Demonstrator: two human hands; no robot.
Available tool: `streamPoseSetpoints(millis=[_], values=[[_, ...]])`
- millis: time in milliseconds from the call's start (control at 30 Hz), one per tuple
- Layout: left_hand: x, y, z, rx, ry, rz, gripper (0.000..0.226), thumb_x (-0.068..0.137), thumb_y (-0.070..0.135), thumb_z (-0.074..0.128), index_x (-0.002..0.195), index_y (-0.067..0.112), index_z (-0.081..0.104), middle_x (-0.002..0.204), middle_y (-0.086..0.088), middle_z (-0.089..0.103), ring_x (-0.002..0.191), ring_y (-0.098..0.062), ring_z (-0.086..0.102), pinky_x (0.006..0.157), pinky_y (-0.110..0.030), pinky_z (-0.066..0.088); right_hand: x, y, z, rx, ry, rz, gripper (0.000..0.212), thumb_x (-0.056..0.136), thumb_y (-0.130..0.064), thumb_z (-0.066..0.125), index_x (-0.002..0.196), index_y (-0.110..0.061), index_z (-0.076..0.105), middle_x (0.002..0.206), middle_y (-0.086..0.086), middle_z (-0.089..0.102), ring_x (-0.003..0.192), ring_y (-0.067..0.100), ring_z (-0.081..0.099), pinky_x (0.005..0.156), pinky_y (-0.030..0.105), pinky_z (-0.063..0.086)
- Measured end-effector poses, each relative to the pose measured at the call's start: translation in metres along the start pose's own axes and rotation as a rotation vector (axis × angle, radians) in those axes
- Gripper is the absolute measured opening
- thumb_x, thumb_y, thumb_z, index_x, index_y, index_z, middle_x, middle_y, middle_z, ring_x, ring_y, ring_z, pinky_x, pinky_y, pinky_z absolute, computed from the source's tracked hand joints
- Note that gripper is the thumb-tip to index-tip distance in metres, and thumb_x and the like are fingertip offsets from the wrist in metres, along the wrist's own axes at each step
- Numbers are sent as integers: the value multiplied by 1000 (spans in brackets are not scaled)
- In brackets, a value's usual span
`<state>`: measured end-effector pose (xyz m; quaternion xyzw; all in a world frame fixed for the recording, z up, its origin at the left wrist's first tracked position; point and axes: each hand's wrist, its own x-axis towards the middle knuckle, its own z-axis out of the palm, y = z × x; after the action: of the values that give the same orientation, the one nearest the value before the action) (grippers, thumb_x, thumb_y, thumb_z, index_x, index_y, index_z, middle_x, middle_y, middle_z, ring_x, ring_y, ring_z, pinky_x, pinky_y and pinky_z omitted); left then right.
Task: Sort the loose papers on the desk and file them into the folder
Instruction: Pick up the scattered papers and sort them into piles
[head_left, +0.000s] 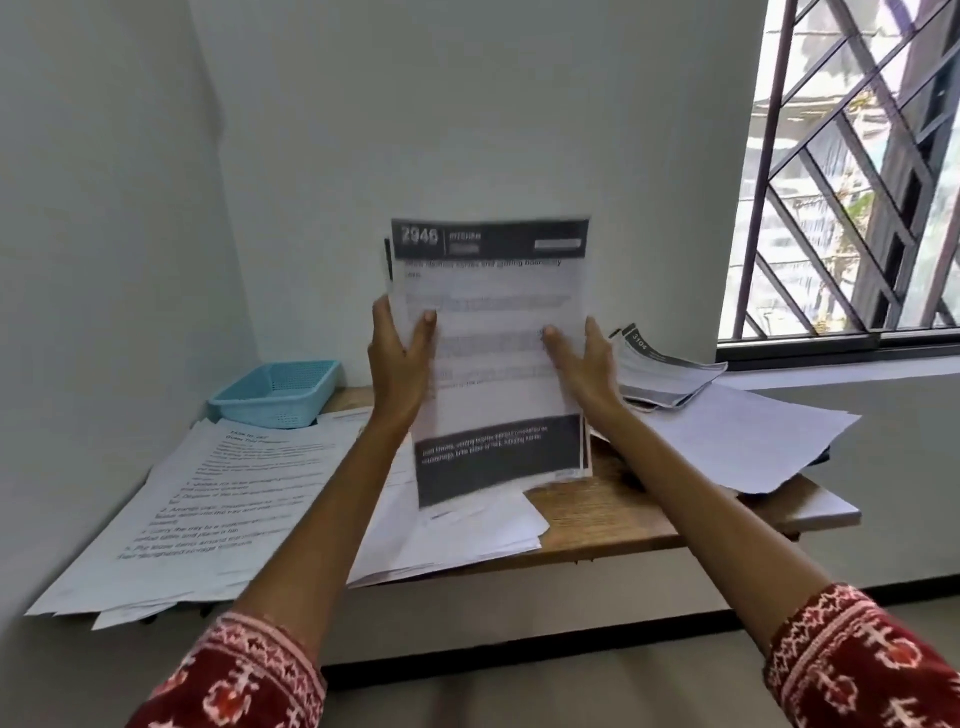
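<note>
Above the bench (613, 512), both hands, left (397, 351) and right (584, 364), grip a stack of sheets (493, 353) upright by its side edges, thumbs in front.

A small wooden bench with a pale brown top (613, 512) stands against a white wall, nearly buried in loose paper. A light blue perforated plastic basket (278, 393) sits at its far left corner. A spread of white printed sheets (208, 499) overhangs the left edge, more white pages (478, 525) lie at the centre, blank white sheets (748, 441) fan over the right side, and a curled stack of dark-banded printed forms (662, 371) rests at the far right.
</note>
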<state>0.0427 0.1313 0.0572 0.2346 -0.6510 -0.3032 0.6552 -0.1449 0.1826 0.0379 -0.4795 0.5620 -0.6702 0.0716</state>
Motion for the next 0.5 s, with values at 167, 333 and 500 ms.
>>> streamPoseSetpoints(millis=[167,333,500], values=[[-71,-76,-5,108,-30,-252,32,93,15,56,121,5,46,116,-7,59,104,-21,59,75,-13,47,-39,70,10,-201,-218,107,46,91,-25,62,131,-9,46,117,3,58,107,21,57,84,30,50],[-34,-75,3,171,-1,-269,33,92,9,55,123,2,46,119,-10,58,108,-24,55,87,-28,43,-14,65,13,-280,-191,67,41,89,-8,60,129,-5,50,118,8,60,101,19,55,82,29,45],[0,-79,38,174,-140,-341,52,91,13,59,135,7,32,115,-9,53,97,-23,57,78,-29,48,43,52,-13,-222,11,202,38,87,-7,60,124,-8,55,116,13,63,103,25,59,79,26,44]])
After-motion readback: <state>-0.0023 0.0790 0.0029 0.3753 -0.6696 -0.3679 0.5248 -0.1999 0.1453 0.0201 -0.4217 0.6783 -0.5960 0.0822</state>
